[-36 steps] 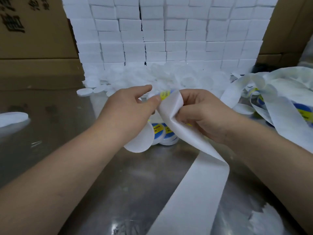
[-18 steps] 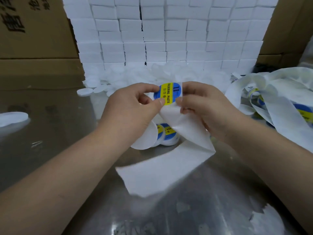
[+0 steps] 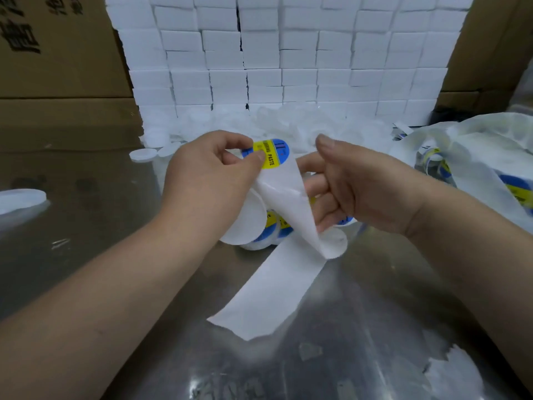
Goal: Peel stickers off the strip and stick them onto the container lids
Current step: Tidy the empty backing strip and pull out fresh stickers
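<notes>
My left hand (image 3: 207, 180) pinches a round blue and yellow sticker (image 3: 272, 155) between thumb and forefinger, and a plain white lid (image 3: 245, 220) sits tucked under its lower fingers. The sticker's lower edge still meets the white backing strip (image 3: 284, 197). My right hand (image 3: 354, 183) holds that strip with curled fingers, thumb raised. The strip's bare tail (image 3: 271, 295) lies across the metal table (image 3: 115, 226) toward me. Lids bearing stickers (image 3: 277, 226) stand just behind the hands.
A heap of plain white lids (image 3: 259, 125) lies in front of a wall of white boxes (image 3: 274, 53). Cardboard cartons (image 3: 57, 67) flank it. Tangled strip with more stickers (image 3: 476, 168) piles at the right. One loose lid (image 3: 20, 199) sits at the far left.
The sticker has come up off the backing in my left fingers. My right hand pulled the strip down and away to the right, and its tail slid across the table.
</notes>
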Action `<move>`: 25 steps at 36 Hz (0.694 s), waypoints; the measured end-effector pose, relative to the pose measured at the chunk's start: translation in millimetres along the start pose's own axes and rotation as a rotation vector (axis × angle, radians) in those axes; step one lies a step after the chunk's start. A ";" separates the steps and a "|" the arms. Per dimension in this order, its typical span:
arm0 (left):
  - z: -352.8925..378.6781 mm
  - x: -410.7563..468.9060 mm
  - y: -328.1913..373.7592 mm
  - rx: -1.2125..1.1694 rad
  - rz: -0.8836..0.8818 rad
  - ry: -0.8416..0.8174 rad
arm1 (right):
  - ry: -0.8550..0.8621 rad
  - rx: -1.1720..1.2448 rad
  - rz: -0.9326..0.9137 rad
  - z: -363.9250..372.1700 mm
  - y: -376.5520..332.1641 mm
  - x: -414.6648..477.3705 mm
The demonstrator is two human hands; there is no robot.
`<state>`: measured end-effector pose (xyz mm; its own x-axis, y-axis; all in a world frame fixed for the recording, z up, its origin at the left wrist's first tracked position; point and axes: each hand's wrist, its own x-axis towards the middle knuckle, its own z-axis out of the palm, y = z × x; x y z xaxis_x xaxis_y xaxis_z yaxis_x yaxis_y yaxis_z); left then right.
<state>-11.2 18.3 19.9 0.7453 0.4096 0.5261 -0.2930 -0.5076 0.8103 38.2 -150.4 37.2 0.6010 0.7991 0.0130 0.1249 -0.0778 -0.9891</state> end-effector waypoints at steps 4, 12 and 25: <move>-2.5 0.9 0.8 -0.097 -0.021 0.103 | -0.252 0.016 0.089 -1.6 -1.8 -6.5; -7.2 2.6 8.3 -0.220 0.010 0.299 | -0.193 -0.304 0.116 1.3 0.9 -7.7; -15.0 13.8 8.2 -0.298 0.028 0.411 | 0.175 -0.738 -0.131 11.4 6.9 -2.0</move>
<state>-12.4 31.1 37.7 0.4549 0.6940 0.5580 -0.5123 -0.3086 0.8014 28.8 -145.8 28.7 0.6535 0.7281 0.2069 0.6610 -0.4158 -0.6246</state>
